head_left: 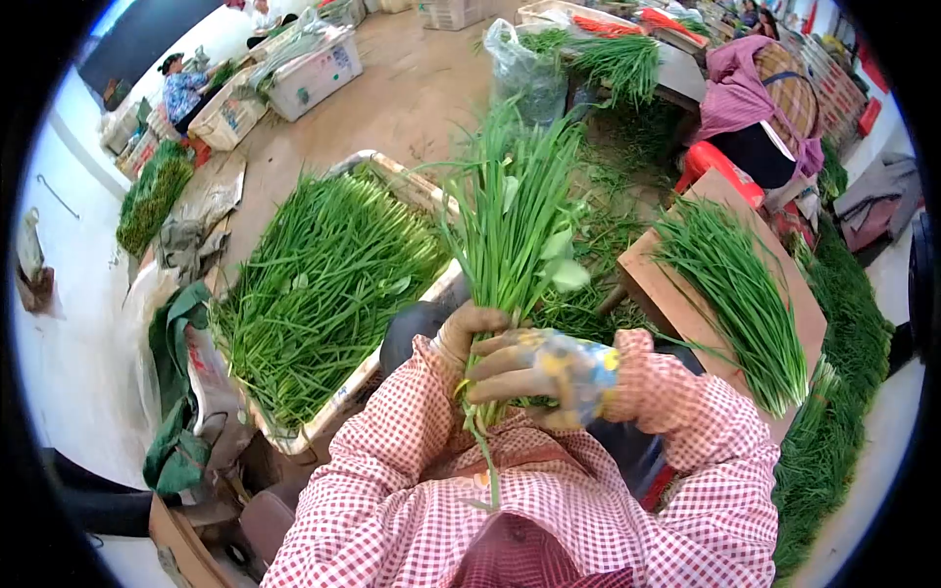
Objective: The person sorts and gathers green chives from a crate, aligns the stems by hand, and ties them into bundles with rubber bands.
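A tall bunch of garlic chives [515, 225] stands upright in front of my chest, with a few broad pale leaves [564, 265] among its right side. My left hand [466, 333], in a tan glove, is closed around the lower part of the bunch. Across the front of the stems, just below, lie the bent fingers of my right hand [544, 377], in a blue-and-yellow stained glove; its thumb is hidden. A long green strand [485, 456] hangs down from beneath the fingers over my checked shirt.
To the left is a white crate [343, 407] heaped with garlic chives [323, 274]. On the right, more chives [740, 294] lie on a brown board [647, 269]. A long green pile [853, 392] runs along the right wall. People sit among crates farther back.
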The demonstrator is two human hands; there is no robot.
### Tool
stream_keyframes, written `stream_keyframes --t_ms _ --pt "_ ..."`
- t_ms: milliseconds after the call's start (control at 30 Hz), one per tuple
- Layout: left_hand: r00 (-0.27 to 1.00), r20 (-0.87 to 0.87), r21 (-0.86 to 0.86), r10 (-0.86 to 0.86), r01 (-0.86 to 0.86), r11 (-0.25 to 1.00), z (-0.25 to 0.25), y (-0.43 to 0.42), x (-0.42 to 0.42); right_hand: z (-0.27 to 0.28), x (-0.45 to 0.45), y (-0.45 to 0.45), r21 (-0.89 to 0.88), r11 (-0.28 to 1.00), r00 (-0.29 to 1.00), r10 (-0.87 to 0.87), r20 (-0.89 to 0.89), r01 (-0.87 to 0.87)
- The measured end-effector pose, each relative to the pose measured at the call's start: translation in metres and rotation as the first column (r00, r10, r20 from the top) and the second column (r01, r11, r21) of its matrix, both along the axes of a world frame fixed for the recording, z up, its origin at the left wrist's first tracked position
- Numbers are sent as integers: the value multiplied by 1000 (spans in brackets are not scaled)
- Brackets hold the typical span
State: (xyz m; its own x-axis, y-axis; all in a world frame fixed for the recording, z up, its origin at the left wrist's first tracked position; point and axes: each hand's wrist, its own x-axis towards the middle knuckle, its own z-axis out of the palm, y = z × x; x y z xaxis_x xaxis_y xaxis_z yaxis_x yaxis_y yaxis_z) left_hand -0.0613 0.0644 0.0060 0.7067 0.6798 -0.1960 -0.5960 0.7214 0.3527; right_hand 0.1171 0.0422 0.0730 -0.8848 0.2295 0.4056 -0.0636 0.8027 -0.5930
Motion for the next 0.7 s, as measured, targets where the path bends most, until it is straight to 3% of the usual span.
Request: stream_keyframes --t_ms 67,133,167,200,267,333,400,467,533,600,667,700 --pt "991 -62 151 117 -106 983 14 -3 8 17 29 2 -153 982 989 -123 -84 109" --pt "992 -96 257 82 -55 965 -25 15 -6 15 68 -2 -284 815 818 -557 -143 506" --pt "994 -102 294 51 -19 956 -23 19 -6 -14 99 3 -621 373 482 -876 9 689" --pt "994 -101 326 32 2 945 -20 20 -4 -18 108 0 -664 351 485 -874 21 661" --pt "983 -182 351 26 40 936 -13 16 3 -10 95 -5 -586 368 469 -883 23 722" --pt "964 -264 382 18 87 920 -11 14 12 -18 83 -1 -632 310 571 -779 260 710" --pt "913 -389 515 124 103 851 -13 9 21 -22 62 -7 -438 315 509 -734 450 842" --pt "896 -423 566 138 142 812 -14 8 28 -44 40 -14 -627 490 696 -709 117 605" --pt "883 -419 488 213 21 873 16 -9 38 -58 21 -22 -887 411 781 -617 -100 210" --pt "846 -494 445 201 47 895 30 -8 43 -81 7 -26 -907 393 734 -659 -164 151" --pt "805 -491 549 334 -12 836 27 1 46 -92 -2 -25 -918 385 680 -698 -224 92" --pt "802 -476 564 361 -36 825 27 3 50 -95 -4 -23 -890 393 665 -731 -151 231"
